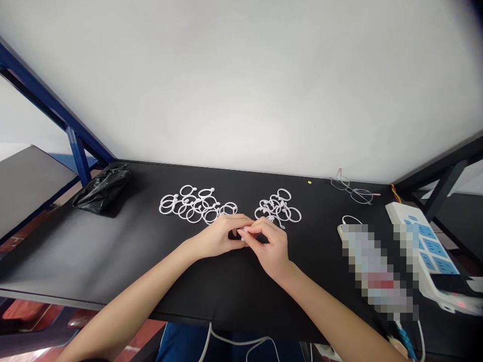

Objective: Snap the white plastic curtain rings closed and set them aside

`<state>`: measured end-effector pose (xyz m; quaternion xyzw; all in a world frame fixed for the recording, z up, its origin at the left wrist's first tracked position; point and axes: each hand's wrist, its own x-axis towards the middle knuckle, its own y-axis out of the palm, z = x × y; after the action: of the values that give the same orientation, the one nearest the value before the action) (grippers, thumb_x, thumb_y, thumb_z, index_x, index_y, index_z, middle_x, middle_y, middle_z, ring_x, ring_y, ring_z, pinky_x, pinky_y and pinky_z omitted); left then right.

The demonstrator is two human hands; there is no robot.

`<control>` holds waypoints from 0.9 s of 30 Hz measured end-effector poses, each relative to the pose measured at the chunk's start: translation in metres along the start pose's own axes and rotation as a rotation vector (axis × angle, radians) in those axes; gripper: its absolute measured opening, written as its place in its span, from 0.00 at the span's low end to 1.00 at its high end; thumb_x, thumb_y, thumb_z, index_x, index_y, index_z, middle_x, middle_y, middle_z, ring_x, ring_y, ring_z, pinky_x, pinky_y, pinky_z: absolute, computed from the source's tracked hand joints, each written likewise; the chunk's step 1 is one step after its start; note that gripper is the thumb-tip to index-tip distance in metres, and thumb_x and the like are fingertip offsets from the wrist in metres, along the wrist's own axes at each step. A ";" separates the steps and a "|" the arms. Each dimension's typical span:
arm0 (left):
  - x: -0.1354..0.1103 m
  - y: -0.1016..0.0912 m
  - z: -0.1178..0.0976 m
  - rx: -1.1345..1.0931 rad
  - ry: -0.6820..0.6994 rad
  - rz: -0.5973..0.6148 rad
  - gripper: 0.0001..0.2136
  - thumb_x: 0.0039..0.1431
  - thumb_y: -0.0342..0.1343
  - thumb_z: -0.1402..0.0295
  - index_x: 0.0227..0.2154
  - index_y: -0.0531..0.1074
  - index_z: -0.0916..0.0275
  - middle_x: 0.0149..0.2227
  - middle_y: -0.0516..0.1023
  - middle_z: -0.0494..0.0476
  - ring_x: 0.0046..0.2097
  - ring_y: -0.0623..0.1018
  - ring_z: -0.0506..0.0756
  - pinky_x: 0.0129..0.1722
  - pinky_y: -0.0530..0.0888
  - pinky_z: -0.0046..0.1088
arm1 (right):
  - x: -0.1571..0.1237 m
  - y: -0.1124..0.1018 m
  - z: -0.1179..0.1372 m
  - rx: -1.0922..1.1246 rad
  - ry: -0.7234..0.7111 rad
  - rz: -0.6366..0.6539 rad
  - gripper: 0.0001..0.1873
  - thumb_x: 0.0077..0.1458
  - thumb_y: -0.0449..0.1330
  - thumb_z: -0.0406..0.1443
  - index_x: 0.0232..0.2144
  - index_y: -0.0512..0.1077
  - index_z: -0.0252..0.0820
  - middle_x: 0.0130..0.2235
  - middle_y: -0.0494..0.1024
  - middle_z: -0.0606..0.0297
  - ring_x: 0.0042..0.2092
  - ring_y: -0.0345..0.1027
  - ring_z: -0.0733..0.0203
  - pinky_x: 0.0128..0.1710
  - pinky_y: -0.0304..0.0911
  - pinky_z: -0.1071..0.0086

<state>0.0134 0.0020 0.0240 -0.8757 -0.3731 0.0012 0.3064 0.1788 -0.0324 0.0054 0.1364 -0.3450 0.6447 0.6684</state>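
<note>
My left hand (222,235) and my right hand (269,246) meet just above the black table, in front of the rings. Between their fingertips is a small white plastic ring (243,235), mostly hidden by the fingers; only bits of white show. Both hands are closed in a pinch on it. Behind my left hand lies a spread pile of white plastic rings (194,215), each with a small knob or clip. A smaller cluster of similar rings (293,214) lies behind my right hand, some overlapping.
A crumpled black plastic bag (103,190) sits at the far left of the black table (143,256). Eyeglasses (360,196) lie at the back right. A blurred-out phone-like object (377,271) with a cable and a white power strip (409,221) are at the right.
</note>
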 end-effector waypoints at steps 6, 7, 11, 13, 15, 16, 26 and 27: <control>0.000 0.000 0.000 0.010 0.016 0.001 0.05 0.59 0.58 0.73 0.39 0.72 0.63 0.38 0.77 0.56 0.40 0.75 0.53 0.40 0.72 0.28 | 0.000 0.000 0.001 -0.022 0.003 0.016 0.08 0.56 0.62 0.29 0.25 0.71 0.42 0.24 0.71 0.69 0.25 0.64 0.67 0.25 0.65 0.71; 0.000 0.000 0.000 0.014 0.015 0.003 0.06 0.59 0.57 0.73 0.39 0.72 0.63 0.38 0.77 0.56 0.41 0.75 0.53 0.40 0.72 0.29 | -0.001 0.000 0.001 -0.022 0.005 0.017 0.08 0.56 0.62 0.30 0.25 0.71 0.42 0.24 0.70 0.69 0.25 0.64 0.67 0.25 0.65 0.71; 0.000 0.000 0.001 0.023 0.018 0.003 0.05 0.60 0.57 0.72 0.39 0.71 0.63 0.38 0.77 0.56 0.40 0.75 0.54 0.40 0.72 0.29 | -0.001 0.000 0.001 -0.024 0.013 0.021 0.09 0.56 0.62 0.30 0.25 0.70 0.42 0.24 0.71 0.69 0.25 0.64 0.66 0.25 0.65 0.71; 0.000 0.000 0.001 0.022 0.018 0.005 0.05 0.60 0.56 0.71 0.39 0.71 0.63 0.38 0.76 0.56 0.40 0.75 0.54 0.40 0.72 0.29 | -0.001 0.000 0.001 -0.026 0.017 0.023 0.09 0.57 0.61 0.31 0.25 0.71 0.42 0.24 0.71 0.68 0.25 0.65 0.66 0.25 0.65 0.70; -0.001 0.000 0.002 0.025 0.015 0.008 0.04 0.61 0.56 0.71 0.39 0.71 0.62 0.37 0.76 0.56 0.40 0.75 0.54 0.40 0.72 0.29 | -0.001 0.000 0.001 -0.024 0.019 0.026 0.08 0.57 0.61 0.31 0.25 0.71 0.42 0.24 0.71 0.68 0.25 0.65 0.66 0.25 0.66 0.70; -0.001 0.000 0.002 0.027 0.012 0.008 0.04 0.61 0.56 0.71 0.39 0.71 0.62 0.38 0.76 0.56 0.40 0.75 0.54 0.39 0.72 0.29 | -0.001 0.000 0.001 -0.022 0.020 0.026 0.08 0.57 0.61 0.31 0.25 0.71 0.42 0.24 0.71 0.68 0.25 0.65 0.66 0.25 0.65 0.70; -0.001 0.002 -0.001 0.038 -0.066 -0.015 0.05 0.59 0.56 0.69 0.37 0.71 0.62 0.35 0.73 0.54 0.35 0.71 0.51 0.30 0.68 0.24 | 0.000 0.000 0.002 -0.025 0.020 0.008 0.08 0.58 0.60 0.31 0.26 0.71 0.43 0.25 0.72 0.68 0.25 0.66 0.65 0.26 0.66 0.69; -0.001 0.002 -0.001 0.037 -0.073 -0.018 0.05 0.58 0.57 0.69 0.36 0.71 0.62 0.34 0.72 0.53 0.34 0.71 0.50 0.30 0.67 0.23 | 0.000 0.001 0.002 -0.019 0.015 0.007 0.07 0.58 0.60 0.31 0.27 0.71 0.43 0.25 0.71 0.68 0.26 0.66 0.65 0.26 0.66 0.69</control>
<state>0.0144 -0.0001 0.0239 -0.8659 -0.3918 0.0370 0.3087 0.1777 -0.0335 0.0063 0.1243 -0.3466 0.6447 0.6700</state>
